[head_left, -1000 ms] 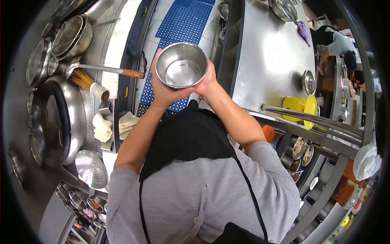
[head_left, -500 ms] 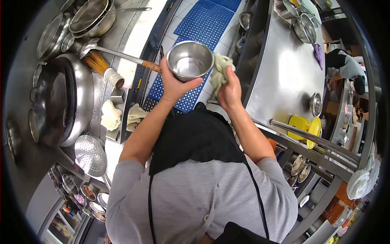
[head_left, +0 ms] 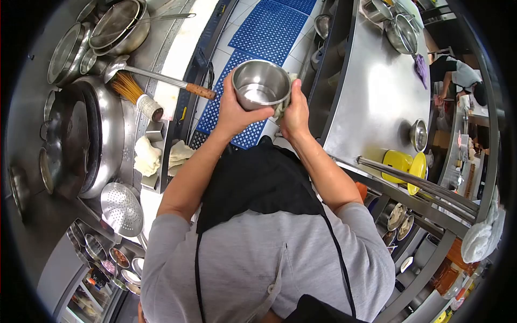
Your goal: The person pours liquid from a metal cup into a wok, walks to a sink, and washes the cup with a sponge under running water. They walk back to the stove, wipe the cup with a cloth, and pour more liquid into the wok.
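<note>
A round stainless steel bowl is held up in front of my body, its opening turned towards me and nothing visible inside. My left hand grips it from the left, thumb across the near lower side and fingers around the far wall. On the other side, my right hand presses a pale greenish cloth against the bowl's outer right wall. Most of that cloth is hidden between hand and bowl. The right thumb points up beside the rim.
To the left are a large wok, a ladle, a bamboo brush and a perforated skimmer. At right, a steel counter carries a small bowl and a yellow container. Another person bends over at far right.
My right hand has moved left, bringing the cloth from beside the bowl onto its outer wall. The bowl in my left hand has shifted slightly right and down.
</note>
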A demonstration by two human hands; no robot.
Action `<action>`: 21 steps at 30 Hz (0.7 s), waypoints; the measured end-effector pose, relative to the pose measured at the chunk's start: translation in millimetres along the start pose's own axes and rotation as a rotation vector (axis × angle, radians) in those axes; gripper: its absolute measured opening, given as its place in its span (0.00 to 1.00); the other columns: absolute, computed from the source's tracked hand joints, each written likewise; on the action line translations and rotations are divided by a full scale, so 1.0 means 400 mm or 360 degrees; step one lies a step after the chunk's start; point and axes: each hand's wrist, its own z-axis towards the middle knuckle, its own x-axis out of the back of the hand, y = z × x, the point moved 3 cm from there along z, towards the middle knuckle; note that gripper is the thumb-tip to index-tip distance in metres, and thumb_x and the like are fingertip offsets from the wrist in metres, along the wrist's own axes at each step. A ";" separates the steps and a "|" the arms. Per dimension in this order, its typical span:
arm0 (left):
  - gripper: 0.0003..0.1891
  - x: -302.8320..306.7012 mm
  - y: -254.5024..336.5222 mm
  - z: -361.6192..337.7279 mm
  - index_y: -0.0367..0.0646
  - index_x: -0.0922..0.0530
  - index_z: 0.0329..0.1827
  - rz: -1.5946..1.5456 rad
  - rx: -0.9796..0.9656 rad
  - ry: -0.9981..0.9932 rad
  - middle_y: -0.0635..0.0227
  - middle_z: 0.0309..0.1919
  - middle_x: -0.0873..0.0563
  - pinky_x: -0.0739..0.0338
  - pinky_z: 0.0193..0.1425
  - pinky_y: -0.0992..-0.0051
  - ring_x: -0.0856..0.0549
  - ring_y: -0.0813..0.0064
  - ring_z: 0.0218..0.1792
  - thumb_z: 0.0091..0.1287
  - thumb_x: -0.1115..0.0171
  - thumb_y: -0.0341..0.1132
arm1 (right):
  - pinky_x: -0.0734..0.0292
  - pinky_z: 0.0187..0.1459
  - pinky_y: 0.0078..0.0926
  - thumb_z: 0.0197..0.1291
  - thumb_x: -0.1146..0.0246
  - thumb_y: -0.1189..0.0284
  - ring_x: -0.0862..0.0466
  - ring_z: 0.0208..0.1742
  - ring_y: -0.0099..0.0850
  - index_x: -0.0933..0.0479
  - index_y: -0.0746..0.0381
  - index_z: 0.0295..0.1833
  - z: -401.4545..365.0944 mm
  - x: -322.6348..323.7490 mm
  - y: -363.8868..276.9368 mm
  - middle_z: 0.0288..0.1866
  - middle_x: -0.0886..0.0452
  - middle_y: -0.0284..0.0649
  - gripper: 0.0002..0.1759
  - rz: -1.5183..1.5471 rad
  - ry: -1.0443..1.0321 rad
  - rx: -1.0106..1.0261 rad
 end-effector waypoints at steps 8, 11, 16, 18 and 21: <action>0.44 0.015 0.149 0.008 0.27 0.23 0.59 0.0441 -0.0939 -0.0201 0.46 0.60 0.19 0.27 0.69 0.60 0.18 0.55 0.61 0.43 0.17 0.48 | 0.16 0.54 0.31 0.74 0.44 0.64 0.15 0.54 0.29 0.24 0.63 0.63 0.027 0.079 0.075 0.56 0.16 0.41 0.19 0.0042 -0.0307 -0.0601; 0.41 0.025 0.140 0.012 0.26 0.23 0.60 0.0354 -0.0965 -0.0001 0.45 0.60 0.19 0.24 0.67 0.62 0.17 0.56 0.60 0.46 0.19 0.45 | 0.16 0.54 0.32 0.75 0.44 0.63 0.16 0.56 0.29 0.26 0.63 0.65 0.019 0.105 0.089 0.59 0.18 0.42 0.21 0.0051 -0.0151 -0.0704; 0.52 0.005 0.107 0.001 0.26 0.29 0.66 -0.0024 -0.0506 -0.0190 0.45 0.61 0.20 0.28 0.70 0.61 0.19 0.53 0.63 0.40 0.16 0.51 | 0.18 0.59 0.42 0.75 0.52 0.46 0.17 0.60 0.40 0.26 0.65 0.65 0.010 0.114 0.052 0.61 0.19 0.47 0.33 0.0608 -0.0101 -0.0856; 0.54 -0.022 0.095 -0.004 0.27 0.29 0.66 0.0003 -0.0563 -0.0213 0.45 0.60 0.19 0.28 0.70 0.61 0.19 0.53 0.62 0.38 0.15 0.52 | 0.18 0.58 0.43 0.74 0.51 0.45 0.16 0.58 0.40 0.24 0.64 0.63 0.017 0.090 0.024 0.58 0.17 0.48 0.34 0.0931 -0.0385 -0.0873; 0.51 -0.055 0.109 0.010 0.27 0.30 0.64 0.0282 -0.0791 -0.0260 0.50 0.58 0.19 0.25 0.66 0.62 0.18 0.58 0.59 0.42 0.17 0.52 | 0.20 0.61 0.46 0.71 0.49 0.42 0.16 0.58 0.40 0.23 0.64 0.61 0.013 0.030 0.011 0.58 0.16 0.47 0.36 0.1132 -0.0407 -0.1015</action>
